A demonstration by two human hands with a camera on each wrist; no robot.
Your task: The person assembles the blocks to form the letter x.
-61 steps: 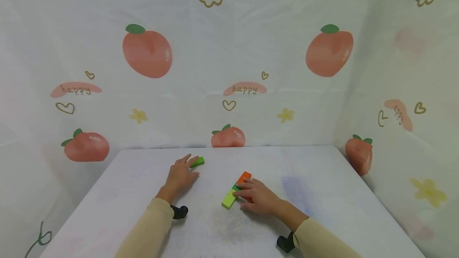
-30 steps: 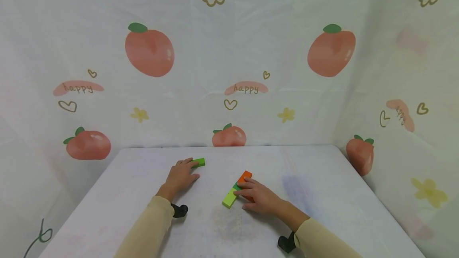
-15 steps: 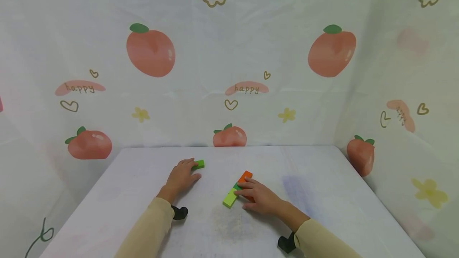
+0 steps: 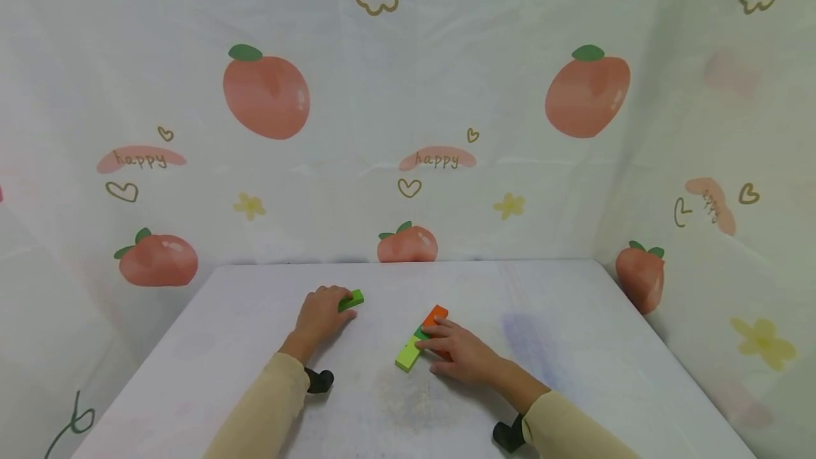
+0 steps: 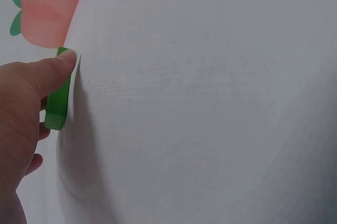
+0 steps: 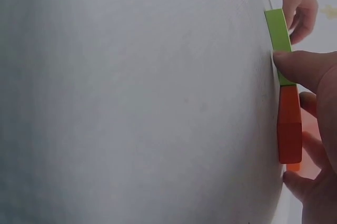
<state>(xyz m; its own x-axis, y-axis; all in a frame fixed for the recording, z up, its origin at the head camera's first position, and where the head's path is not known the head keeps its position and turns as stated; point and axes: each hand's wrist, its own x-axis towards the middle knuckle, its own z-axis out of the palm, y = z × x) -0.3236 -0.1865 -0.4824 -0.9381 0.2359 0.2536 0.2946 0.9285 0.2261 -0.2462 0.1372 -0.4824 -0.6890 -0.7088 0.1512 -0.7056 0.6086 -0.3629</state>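
My left hand [image 4: 321, 314] pinches a small bright green block [image 4: 352, 299] at the back left of the table; in the left wrist view the thumb lies along the face of the green block [image 5: 59, 95], with fingers behind it. My right hand [image 4: 464, 353] rests palm down at a slanting row of blocks in the middle, its fingers loosely extended. Its fingertips touch a yellow-green block [image 4: 407, 355], a darker green block [image 4: 421, 333] and an orange block [image 4: 436, 314]. Partly hidden under that hand is another orange block [image 6: 289, 124], next to the yellow-green one in the right wrist view.
The white table [image 4: 255, 402] carries faint coloured stains. A white curtain [image 4: 408, 91] printed with fruit stands behind the table and along its right side. Black wrist-worn pieces [image 4: 320, 379] show at both sleeves.
The left fingers have curled from nearly straight to a pinch on the green block, which has turned and come slightly nearer. The right hand and its row of blocks stay almost still.
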